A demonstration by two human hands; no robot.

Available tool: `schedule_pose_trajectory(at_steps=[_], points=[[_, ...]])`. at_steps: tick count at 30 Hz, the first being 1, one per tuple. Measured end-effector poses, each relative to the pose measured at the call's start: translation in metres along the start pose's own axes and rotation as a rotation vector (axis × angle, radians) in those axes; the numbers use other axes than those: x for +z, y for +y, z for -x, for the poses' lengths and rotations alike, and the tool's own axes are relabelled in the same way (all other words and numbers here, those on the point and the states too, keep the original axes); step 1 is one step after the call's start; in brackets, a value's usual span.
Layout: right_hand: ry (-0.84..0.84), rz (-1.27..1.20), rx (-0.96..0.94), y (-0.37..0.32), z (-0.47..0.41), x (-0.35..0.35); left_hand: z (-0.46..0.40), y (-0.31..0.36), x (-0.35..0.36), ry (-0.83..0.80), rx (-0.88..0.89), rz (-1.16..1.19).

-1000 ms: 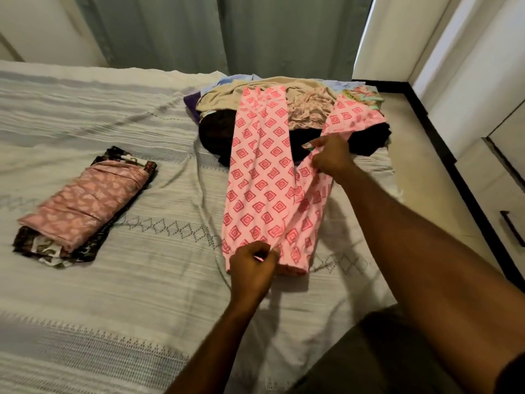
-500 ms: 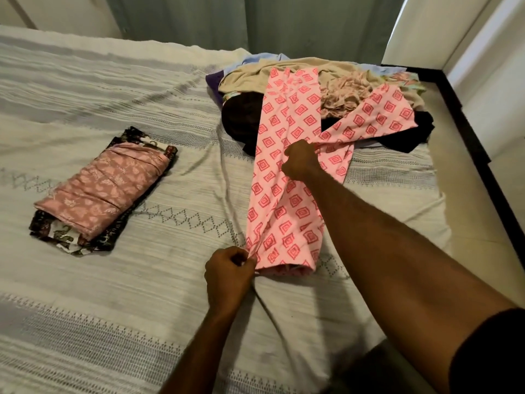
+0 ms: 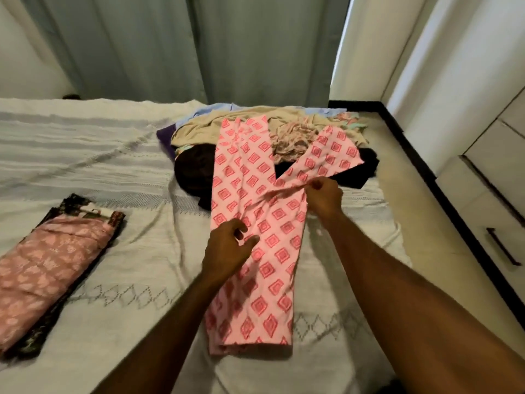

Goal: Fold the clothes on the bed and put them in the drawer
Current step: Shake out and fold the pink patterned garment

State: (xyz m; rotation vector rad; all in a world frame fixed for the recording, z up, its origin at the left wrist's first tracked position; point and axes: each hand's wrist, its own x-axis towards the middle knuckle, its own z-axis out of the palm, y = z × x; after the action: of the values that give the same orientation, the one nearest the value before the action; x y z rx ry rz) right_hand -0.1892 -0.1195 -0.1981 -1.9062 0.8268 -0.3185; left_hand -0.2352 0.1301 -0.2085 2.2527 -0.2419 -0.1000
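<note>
Head view: a bed with a pale striped cover, seen from above and slightly from its foot.
Pink trousers: pink cloth with a red diamond print, lying lengthwise on the cover; the waist end is nearest the camera, and the two legs run away and fork over the unfolded pile.
Right hand: at the fork of the legs, fingers curled, pinching a gathered fold of the cloth where the right leg branches off; the cloth bunches into creases running left from the fingertips.
Left hand: on the left edge of the trousers, about halfway along; fingers loosely bent with the thumb pointing right over the print. Whether it pinches the edge or only rests there I cannot tell.
Unfolded pile: beige, lilac, purple, black and floral pieces heaped at the far side of the bed, under the trouser legs.
Folded stack: a pink patterned piece on a dark printed one, at the left, well apart from the trousers.
Drawer unit: pale fronts with a dark bar handle, right of the bed.
</note>
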Motion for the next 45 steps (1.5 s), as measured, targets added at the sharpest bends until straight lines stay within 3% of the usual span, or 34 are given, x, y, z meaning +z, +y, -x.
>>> schedule_pose_trajectory(at_steps=[6, 12, 16, 20, 24, 28, 34, 38, 41, 45], points=[[0.024, -0.149, 0.135, -0.001, -0.06, -0.046, -0.104, 0.047, 0.019, -0.088, 0.17, -0.168], [0.039, -0.137, 0.235, -0.009, -0.112, -0.047, -0.144, 0.072, 0.039, -0.109, 0.126, -0.292], [0.035, -0.162, 0.316, 0.025, -0.168, -0.029, -0.151, 0.065, 0.054, -0.114, 0.058, -0.28], [0.199, -0.15, 0.284, 0.005, -0.152, -0.03, -0.156, 0.044, 0.063, -0.055, 0.124, -0.3], [0.425, 0.054, 0.227, 0.007, -0.152, -0.031, -0.157, 0.033, 0.065, -0.017, 0.136, -0.142], [0.468, 0.121, 0.207, 0.006, -0.158, -0.031, -0.159, 0.025, 0.068, 0.007, 0.142, -0.045], [0.562, -0.227, 0.407, 0.004, -0.155, -0.037, -0.162, 0.014, 0.069, 0.004, 0.179, 0.022], [0.376, -0.497, 0.431, -0.012, -0.165, -0.035, -0.17, 0.005, 0.066, -0.015, 0.2, 0.053], [0.301, -0.357, 0.318, -0.041, -0.172, -0.03, -0.17, 0.003, 0.063, -0.001, 0.178, 0.102], [0.288, -0.009, -0.083, -0.111, -0.18, -0.003, -0.167, 0.006, 0.048, 0.088, 0.176, 0.233]])
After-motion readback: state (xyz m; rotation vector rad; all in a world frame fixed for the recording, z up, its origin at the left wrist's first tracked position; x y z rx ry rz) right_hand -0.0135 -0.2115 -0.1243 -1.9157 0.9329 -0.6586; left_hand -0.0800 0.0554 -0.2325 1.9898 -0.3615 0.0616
